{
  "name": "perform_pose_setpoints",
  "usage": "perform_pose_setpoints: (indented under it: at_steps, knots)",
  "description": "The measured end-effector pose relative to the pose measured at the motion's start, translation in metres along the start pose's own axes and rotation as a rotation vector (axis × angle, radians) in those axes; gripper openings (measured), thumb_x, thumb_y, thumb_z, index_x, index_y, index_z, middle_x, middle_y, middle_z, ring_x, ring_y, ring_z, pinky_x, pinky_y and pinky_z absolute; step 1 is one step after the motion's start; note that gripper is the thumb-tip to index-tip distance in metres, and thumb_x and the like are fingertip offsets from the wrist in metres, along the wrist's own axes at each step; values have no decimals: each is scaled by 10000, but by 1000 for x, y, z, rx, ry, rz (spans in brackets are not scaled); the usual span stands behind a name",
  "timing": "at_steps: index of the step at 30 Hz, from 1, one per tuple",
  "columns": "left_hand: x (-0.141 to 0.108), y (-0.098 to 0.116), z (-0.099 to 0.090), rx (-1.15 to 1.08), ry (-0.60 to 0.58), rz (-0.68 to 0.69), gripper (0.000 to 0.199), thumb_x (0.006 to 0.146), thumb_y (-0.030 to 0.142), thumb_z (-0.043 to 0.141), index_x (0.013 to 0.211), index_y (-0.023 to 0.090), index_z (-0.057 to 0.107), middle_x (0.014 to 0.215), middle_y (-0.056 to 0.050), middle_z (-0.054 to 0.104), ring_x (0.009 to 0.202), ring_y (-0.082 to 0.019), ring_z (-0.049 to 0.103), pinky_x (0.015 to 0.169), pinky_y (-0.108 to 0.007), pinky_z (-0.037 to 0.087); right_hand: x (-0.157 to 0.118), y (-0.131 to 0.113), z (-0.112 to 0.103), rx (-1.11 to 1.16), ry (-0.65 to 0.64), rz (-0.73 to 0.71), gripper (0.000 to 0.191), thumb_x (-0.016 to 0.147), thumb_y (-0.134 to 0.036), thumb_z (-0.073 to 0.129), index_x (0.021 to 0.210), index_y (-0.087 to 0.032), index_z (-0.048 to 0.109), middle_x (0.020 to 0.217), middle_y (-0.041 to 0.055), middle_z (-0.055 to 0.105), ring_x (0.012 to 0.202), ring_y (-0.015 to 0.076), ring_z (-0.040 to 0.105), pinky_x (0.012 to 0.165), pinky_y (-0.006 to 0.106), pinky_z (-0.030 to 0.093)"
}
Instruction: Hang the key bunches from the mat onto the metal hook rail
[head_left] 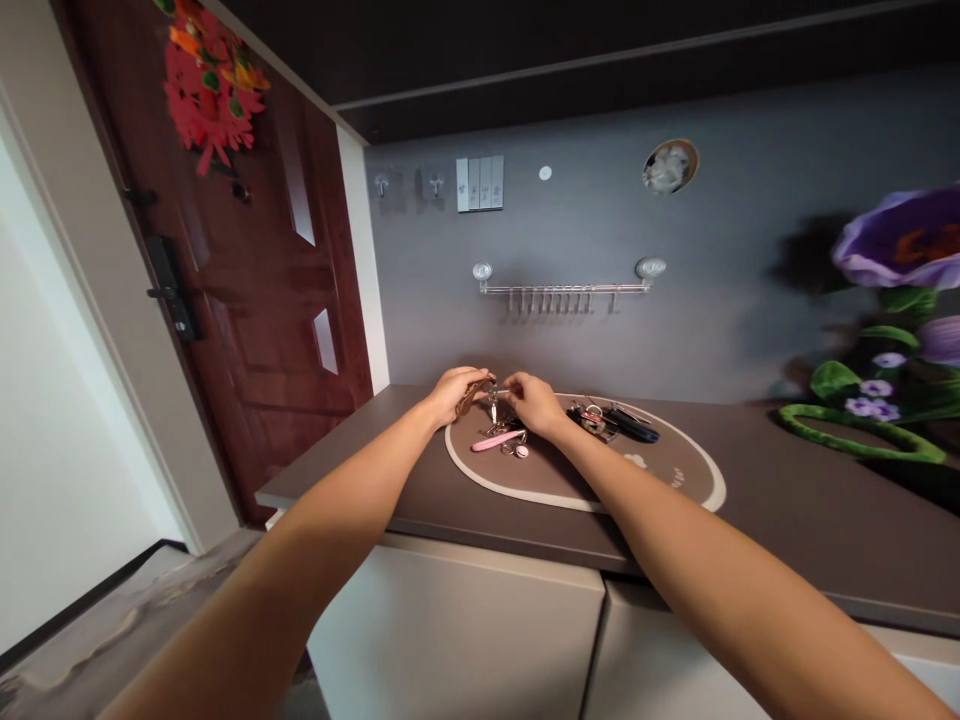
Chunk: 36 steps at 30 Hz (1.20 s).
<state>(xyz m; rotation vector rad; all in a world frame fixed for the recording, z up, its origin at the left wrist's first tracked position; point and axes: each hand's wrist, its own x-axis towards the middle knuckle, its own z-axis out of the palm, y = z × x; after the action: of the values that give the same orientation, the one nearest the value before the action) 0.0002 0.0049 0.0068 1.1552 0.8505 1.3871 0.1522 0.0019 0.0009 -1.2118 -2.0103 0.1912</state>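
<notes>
My left hand [452, 393] is closed on a brown holder [471, 394], and a bunch of metal keys [493, 408] hangs from it. Just right of the keys, my right hand [538, 403] has its fingers pinched together close to the metal; what lies between the fingertips is too small to make out. Below the hands, a pink strap [496, 441] with a small pink ball [521, 452] and a ring rests on the oval brown mat [555, 490]. It appears joined to metal links under the keys.
Right of my hands, more keys [594, 424] and a dark pouch-like item [634, 424] lie on the mat. A hook rail [566, 290] is mounted on the grey wall above. Purple artificial flowers [900, 240] stand at the right; a dark red door [262, 320] is at the left.
</notes>
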Motion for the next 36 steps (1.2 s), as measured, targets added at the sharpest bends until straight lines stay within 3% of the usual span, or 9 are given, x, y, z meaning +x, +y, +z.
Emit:
perform_pose_setpoints:
  at_steps: [12,21,28,36]
  knots:
    - [1,1,-3,-169,-157,-24,108,768,181,542,762,80,579,825,-96,631,777,-136,613,801,-309,498,0,-3,-3,63,80,-56,103,742,-234,484,702,-177,560,725,24,608,684,127,521,685,240,370]
    - [-1,5,-3,-239,-101,-90,106,765,181,518,703,100,544,664,-64,609,674,-148,620,737,-315,515,4,-2,-8,78,104,-98,152,765,-244,449,673,-170,544,719,29,579,710,131,495,690,240,354]
    - [5,-1,-8,-37,-35,-104,118,738,216,546,768,104,564,743,-89,631,620,-123,598,594,-247,496,7,-4,-11,142,153,-104,165,788,-264,395,714,-168,508,756,35,556,744,138,483,707,252,356]
    - [2,-6,-7,237,-147,16,138,696,248,597,753,122,588,765,-56,628,659,-108,589,651,-242,450,8,-1,-15,208,225,-95,209,811,-326,353,733,-178,479,750,27,549,719,134,481,693,245,362]
